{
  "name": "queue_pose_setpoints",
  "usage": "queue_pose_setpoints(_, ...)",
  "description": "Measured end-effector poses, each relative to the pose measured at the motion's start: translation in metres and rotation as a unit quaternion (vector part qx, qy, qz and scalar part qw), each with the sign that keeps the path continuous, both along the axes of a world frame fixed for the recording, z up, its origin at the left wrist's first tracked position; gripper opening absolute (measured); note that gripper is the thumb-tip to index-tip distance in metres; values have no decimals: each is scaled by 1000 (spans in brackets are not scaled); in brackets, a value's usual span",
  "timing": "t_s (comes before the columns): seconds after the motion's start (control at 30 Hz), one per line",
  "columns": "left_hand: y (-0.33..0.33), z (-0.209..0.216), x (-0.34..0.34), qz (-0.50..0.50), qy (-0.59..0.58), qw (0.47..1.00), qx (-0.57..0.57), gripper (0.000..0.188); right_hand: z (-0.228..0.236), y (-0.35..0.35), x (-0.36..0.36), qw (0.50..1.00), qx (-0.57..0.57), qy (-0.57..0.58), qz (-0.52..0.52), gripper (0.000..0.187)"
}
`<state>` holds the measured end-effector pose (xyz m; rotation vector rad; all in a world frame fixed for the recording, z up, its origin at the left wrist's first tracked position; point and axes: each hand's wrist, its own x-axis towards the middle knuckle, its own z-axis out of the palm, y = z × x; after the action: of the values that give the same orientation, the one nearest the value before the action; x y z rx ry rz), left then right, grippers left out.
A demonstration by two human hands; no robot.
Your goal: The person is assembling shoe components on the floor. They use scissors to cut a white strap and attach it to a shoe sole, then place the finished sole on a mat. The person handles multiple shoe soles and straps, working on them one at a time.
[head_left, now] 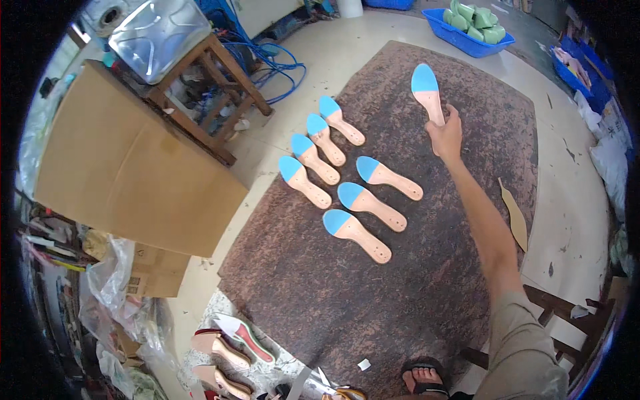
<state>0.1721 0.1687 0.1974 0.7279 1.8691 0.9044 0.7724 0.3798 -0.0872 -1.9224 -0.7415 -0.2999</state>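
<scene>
Insoles (373,208) lie spaced on the mat (413,300), and the right hand (448,137) grips another insole (430,102) below its blue toe (425,79), perhaps to spare it, left hand unseen.

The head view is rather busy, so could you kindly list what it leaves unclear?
Left hand: outside the head view.
Heel end of the blue-toed insole: hidden in the head view by the right hand.
Black sandal: its rear is cut off by the head view's lower edge.
Pale green pieces, same view: any beneath are hidden by upper ones.
</scene>
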Motion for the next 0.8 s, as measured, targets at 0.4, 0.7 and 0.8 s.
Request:
queue_pose_setpoints(0.4,33,-81,11,-219,-327,897,200,45,200,-187,-404,702,13,266,660,55)
queue_pose_setpoints(0.7,-38,-98,-21,-179,-392,880,199,46,203,-210,-454,513,-50,570,640,29)
queue_pose_setpoints(0.8,-52,-108,-26,-194,-400,866,227,48,192,-216,-444,533,1,600,597,23)
